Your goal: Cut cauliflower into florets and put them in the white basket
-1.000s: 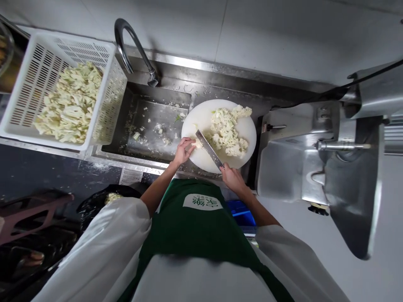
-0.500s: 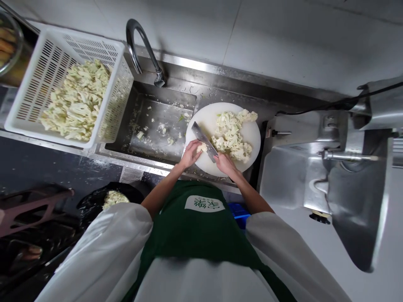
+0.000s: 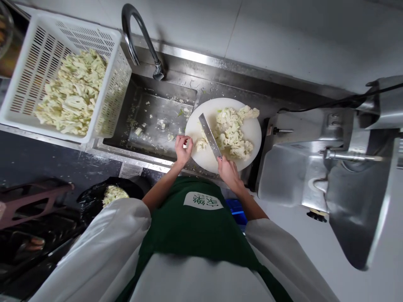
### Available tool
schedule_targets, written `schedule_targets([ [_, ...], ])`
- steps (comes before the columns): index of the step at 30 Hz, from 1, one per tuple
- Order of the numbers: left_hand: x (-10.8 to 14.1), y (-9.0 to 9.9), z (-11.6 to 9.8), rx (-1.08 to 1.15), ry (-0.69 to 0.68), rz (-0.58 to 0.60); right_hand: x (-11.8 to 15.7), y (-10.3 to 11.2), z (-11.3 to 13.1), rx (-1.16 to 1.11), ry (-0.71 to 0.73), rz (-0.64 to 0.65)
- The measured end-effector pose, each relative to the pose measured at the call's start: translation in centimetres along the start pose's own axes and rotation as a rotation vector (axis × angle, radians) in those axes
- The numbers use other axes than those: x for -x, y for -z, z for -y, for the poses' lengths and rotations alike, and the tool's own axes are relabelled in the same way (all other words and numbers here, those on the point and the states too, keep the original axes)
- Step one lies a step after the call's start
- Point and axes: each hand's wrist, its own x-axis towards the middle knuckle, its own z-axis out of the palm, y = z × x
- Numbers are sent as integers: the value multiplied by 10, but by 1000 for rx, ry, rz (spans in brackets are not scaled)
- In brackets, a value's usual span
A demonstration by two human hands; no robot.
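Note:
My right hand point(image 3: 229, 171) is wrapped round the handle of a cleaver point(image 3: 210, 136), its blade angled up and left over the round white cutting board point(image 3: 208, 161). On the board, a pile of cauliflower florets point(image 3: 232, 131) lies right of the blade. A smaller cauliflower piece point(image 3: 200, 144) rests left of it. Just off the board's left edge, over the sink's rim, my left hand point(image 3: 183, 150) has its fingers curled in. A whitish bit shows by its fingertips, too small to name.
A white slotted basket point(image 3: 110, 98) holding cut cauliflower stands left of the metal sink point(image 3: 151, 144), which has scattered scraps. A faucet point(image 3: 141, 31) arches behind. To the right is a metal machine point(image 3: 292, 167). A black bag point(image 3: 90, 193) with cauliflower scraps sits below left.
My left hand has let go of the cauliflower piece and moved left off the board. The cleaver has shifted slightly right in my right hand, its blade steeper.

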Motion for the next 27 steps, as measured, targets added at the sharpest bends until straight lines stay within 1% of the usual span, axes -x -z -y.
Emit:
schedule_targets([
  [3,11,3,2,-3,-42,-64,-5,-2,17,-39,20,-4],
  [5,16,-1,5,4,-61,-51,-14,-8,29,-53,17,-11],
  [6,18,-5,7,12,-73,-13,-20,-11,35,-57,19,-5],
  [9,21,-17,14,31,-90,169,-41,-18,47,-74,50,39],
  [11,23,-20,17,32,-74,221,-52,-17,50,-97,67,51],
  [13,22,-19,19,35,-54,229,-56,-11,46,-129,76,45],
  [15,17,-18,17,31,-43,220,-53,-3,35,-166,61,19],
  [17,7,-22,10,-1,-40,197,-46,5,20,-201,4,-60],
  [18,0,-28,6,-24,-48,198,-43,9,12,-219,-34,-117],
  [19,-9,-35,1,-48,-63,220,-41,11,4,-239,-71,-175],
  [20,-17,-43,-4,-64,-79,266,-39,13,-4,-258,-99,-225],
  [22,-33,-58,-9,-48,-97,384,-38,15,-18,-291,-132,-303],
  [24,-45,-64,-7,29,-89,431,-37,15,-27,-315,-139,-359],
  [25,-49,-64,-4,72,-84,425,-37,15,-29,-322,-136,-377],
  [27,-54,-56,8,124,-90,393,-36,14,-27,-316,-136,-378],
])
